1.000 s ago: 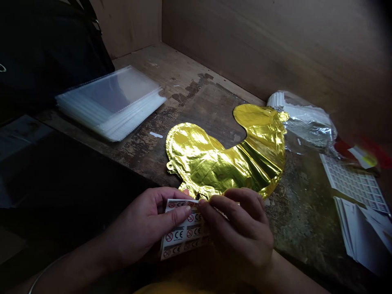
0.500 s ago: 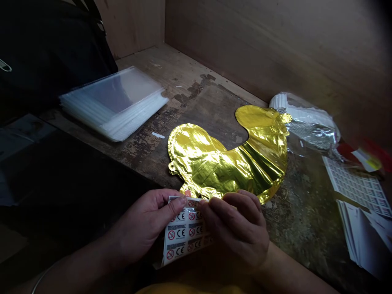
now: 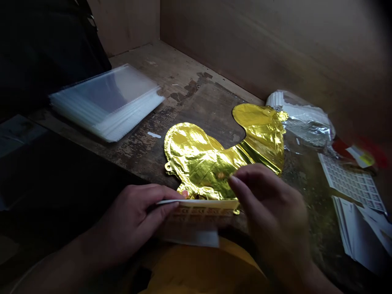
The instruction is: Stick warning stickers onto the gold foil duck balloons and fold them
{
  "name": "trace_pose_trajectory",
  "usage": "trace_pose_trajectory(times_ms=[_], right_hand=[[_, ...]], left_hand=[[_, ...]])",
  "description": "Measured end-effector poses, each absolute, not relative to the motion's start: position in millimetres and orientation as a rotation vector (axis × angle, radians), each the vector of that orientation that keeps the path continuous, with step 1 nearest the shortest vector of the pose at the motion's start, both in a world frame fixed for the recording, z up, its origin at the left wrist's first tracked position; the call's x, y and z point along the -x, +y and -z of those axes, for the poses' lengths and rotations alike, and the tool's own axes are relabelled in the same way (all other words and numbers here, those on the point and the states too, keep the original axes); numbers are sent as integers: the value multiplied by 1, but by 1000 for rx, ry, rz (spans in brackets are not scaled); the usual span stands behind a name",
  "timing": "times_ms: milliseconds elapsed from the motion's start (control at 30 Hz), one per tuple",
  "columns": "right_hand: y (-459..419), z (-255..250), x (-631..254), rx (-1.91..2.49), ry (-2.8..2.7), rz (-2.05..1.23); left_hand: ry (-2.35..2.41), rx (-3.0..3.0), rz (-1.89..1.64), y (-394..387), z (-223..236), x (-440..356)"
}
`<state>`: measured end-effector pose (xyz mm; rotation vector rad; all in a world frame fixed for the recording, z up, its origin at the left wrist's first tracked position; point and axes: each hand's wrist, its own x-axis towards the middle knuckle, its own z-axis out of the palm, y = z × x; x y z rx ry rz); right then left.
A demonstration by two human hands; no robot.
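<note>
A flat gold foil balloon (image 3: 214, 157) lies on the worn wooden bench (image 3: 196, 102) in front of me. My left hand (image 3: 134, 220) grips a sheet of CE warning stickers (image 3: 196, 212) at its left end, tilted nearly edge-on at the bench's near edge. My right hand (image 3: 269, 208) is lifted over the balloon's lower right part, thumb and forefinger pinched together just above the foil. What they pinch is too small and blurred to name.
A stack of clear plastic bags (image 3: 107, 102) lies at the back left. A crumpled silvery packet (image 3: 303, 120) sits at the right by the wooden wall. Sheets of small labels (image 3: 352, 183) and white papers (image 3: 361, 232) lie at the far right. A dark surface (image 3: 55, 179) fills the left.
My right hand left the sticker sheet and moved up and right over the balloon, fingers pinched. The left hand tipped the sheet flatter, nearly edge-on.
</note>
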<state>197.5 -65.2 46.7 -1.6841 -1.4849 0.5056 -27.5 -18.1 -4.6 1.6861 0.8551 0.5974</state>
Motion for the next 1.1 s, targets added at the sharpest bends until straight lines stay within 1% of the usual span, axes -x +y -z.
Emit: trace_pose_trajectory(times_ms=[67, 133, 267, 467, 733, 1100], right_hand=[[-52, -38, -203, 1722, -1176, -954], [-43, -26, -205, 1687, -995, -1255], [-39, -9, -198, 1673, -869, -1452], [-37, -6, -196, 1723, -792, -1486], [-39, -12, -191, 1782, -926, -1446], [-39, -8, -185, 1850, -990, -1441]], left_hand=[[700, -2108, -754, -10, 3, 36], [575, -2358, -790, -4, 4, 38], [503, -2606, -604, 1, 16, 31], [551, -2666, -444, -4, 36, 30], [571, -2717, -472, -6, 39, 32], [574, -2727, -512, -9, 42, 33]])
